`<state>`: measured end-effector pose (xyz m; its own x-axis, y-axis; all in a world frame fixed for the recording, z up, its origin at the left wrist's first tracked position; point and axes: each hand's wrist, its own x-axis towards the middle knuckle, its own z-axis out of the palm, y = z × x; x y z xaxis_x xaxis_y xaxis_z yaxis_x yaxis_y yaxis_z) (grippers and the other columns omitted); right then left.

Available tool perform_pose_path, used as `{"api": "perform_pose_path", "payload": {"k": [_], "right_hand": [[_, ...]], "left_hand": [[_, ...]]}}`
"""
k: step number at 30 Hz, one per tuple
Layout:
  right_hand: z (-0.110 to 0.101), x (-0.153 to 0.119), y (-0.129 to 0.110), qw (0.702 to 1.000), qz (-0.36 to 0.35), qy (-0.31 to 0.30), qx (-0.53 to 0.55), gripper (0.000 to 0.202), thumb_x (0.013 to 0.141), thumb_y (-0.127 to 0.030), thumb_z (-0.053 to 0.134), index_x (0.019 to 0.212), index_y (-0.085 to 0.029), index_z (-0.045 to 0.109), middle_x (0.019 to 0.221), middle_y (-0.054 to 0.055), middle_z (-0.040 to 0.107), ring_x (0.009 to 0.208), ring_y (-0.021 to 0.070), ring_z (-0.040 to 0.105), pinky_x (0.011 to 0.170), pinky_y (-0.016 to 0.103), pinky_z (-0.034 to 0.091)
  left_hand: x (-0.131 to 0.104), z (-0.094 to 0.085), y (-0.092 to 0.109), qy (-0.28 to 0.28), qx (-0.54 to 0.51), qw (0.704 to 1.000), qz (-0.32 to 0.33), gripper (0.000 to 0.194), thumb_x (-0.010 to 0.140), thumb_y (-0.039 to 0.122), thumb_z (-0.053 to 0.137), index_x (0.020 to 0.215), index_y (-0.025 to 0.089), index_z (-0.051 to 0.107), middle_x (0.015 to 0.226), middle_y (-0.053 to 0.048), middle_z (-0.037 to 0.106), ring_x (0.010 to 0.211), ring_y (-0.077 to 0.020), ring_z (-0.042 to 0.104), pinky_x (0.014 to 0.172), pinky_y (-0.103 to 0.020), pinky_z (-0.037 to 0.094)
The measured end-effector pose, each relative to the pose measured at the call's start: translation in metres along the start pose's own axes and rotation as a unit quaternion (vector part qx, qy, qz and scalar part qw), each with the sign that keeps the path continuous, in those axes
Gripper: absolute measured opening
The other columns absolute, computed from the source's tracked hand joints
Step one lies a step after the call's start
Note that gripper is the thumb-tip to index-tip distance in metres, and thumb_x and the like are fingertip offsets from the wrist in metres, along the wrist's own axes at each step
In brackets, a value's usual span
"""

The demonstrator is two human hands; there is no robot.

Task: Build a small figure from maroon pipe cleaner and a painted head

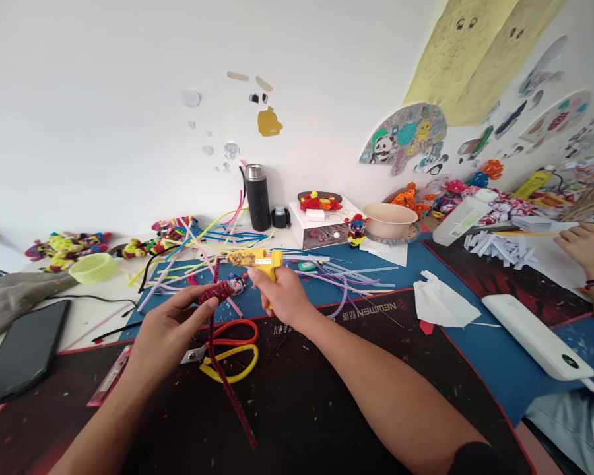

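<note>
My left hand [171, 328] pinches a dark red pipe-cleaner figure [218, 291] with a small pale and blue head pointing right. A long dark red pipe cleaner [235, 399] hangs down from it over the black mat. Closed around the handle of a yellow hot glue gun [257, 259] is my right hand [283, 293]. The gun's nozzle points left, just above the figure; whether it touches cannot be made out. Below the hands lie scissors [247, 366] with one red and one yellow handle loop, partly behind the hanging stem.
Loose pipe cleaners [198, 254] spread behind the hands. A black thermos [257, 198], a white box [321, 227] and a beige bowl [390, 221] stand along the wall. A phone [22, 349] lies left. At right are a white power bank [529, 336] and another person's hand [587, 247].
</note>
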<state>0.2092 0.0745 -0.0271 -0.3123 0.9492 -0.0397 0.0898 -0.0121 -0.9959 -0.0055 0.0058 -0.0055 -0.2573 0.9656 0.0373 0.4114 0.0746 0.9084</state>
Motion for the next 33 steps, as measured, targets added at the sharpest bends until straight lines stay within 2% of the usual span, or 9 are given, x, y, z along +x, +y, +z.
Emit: {"api": "perform_pose_path", "payload": {"k": [12,24,33], "right_hand": [[0.0004,-0.0013,0.0003,1.000,0.003,-0.006,-0.021,0.061,0.107,-0.068,0.067,0.066,-0.024,0.057,0.048,-0.003,0.054,0.040,0.0134,0.052,0.050,0.028,0.043],[0.0005,-0.0030,-0.0012,0.999,-0.004,-0.003,-0.033,0.058,0.109,-0.062,0.067,0.066,-0.024,0.056,0.048,-0.003,0.055,0.041,0.0128,0.053,0.052,0.027,0.043],[-0.0021,-0.0003,0.0002,1.000,0.001,0.011,-0.023,0.061,0.107,-0.068,0.066,0.065,-0.025,0.055,0.050,-0.002,0.056,0.041,0.0133,0.054,0.049,0.027,0.044]], "left_hand": [[-0.0010,0.0005,0.0024,0.009,-0.004,1.000,0.024,0.058,0.073,0.075,0.086,0.105,0.027,0.091,0.105,-0.008,0.092,0.093,-0.0362,0.084,0.078,-0.041,0.068],[-0.0010,-0.0014,-0.0007,0.010,0.003,1.000,0.027,0.059,0.075,0.077,0.085,0.106,0.027,0.092,0.106,-0.008,0.091,0.096,-0.0353,0.083,0.083,-0.041,0.067],[-0.0010,0.0000,0.0011,0.007,0.001,1.000,0.025,0.060,0.074,0.077,0.085,0.106,0.027,0.092,0.104,-0.008,0.091,0.094,-0.0359,0.083,0.080,-0.041,0.067]]}}
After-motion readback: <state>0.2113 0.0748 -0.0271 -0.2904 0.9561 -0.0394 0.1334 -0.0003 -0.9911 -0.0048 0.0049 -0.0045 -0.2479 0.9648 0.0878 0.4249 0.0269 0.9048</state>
